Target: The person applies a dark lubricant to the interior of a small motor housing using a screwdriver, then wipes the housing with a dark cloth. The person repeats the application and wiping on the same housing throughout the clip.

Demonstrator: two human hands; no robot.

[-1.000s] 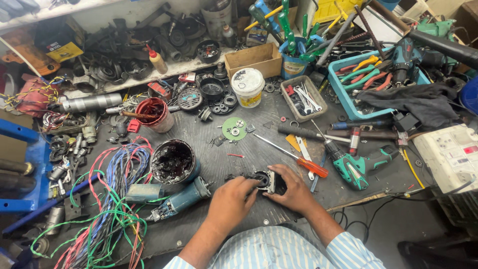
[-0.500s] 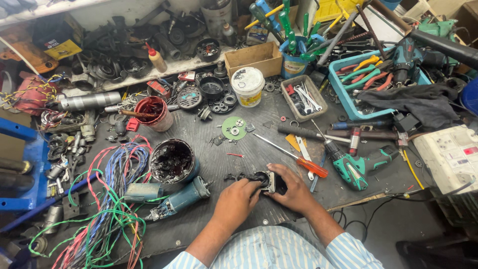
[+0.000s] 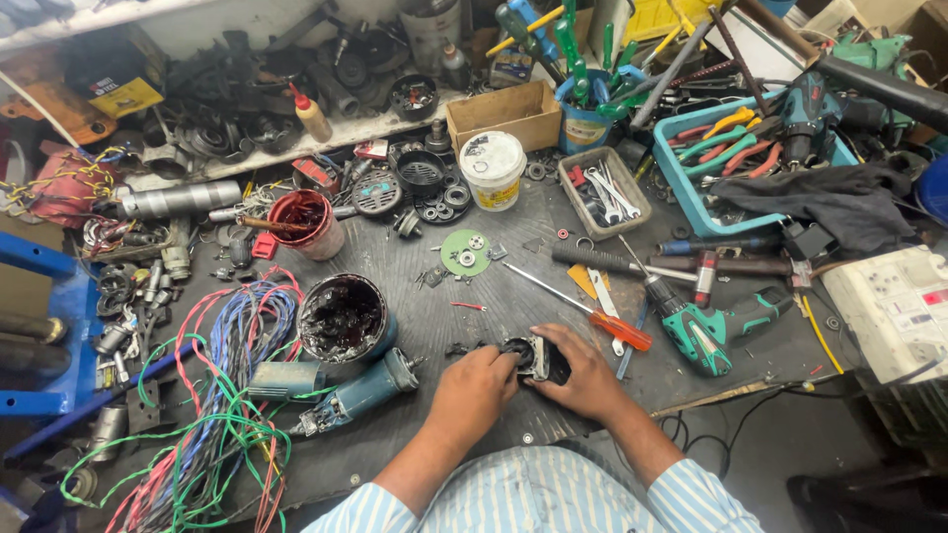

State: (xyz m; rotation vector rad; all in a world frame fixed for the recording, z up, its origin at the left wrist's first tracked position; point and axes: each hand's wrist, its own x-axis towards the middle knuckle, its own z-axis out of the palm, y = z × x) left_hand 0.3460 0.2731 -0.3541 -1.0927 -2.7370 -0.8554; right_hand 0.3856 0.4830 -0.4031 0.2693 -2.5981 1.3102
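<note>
Green drill [image 3: 713, 326], orange-handled screwdriver [image 3: 583, 308], tangled wires [image 3: 212, 415].

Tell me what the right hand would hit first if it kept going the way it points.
The right hand points up-left; past the small black part it holds, probably the grease-filled can, though depth is unclear.

Two hands, a left hand [image 3: 472, 387] and a right hand [image 3: 583, 373], are seen closed around one small black motor part [image 3: 536, 357] at the near edge of the workbench. One orange-handled screwdriver [image 3: 578, 307] is laid just beyond them, and one green cordless drill [image 3: 716, 326] is set to the right. Two open tins are counted at the left: a dark tin of black grease [image 3: 343, 318] and a red tin [image 3: 305, 223] farther back. One white plastic tub [image 3: 493, 169], one cardboard box [image 3: 502, 114], one grey tray of spanners [image 3: 603, 191] and one blue tool crate [image 3: 681, 178] are ranged along the far side. One blue angle grinder [image 3: 351, 395] is laid beside one tangle of coloured wires [image 3: 212, 415].
</note>
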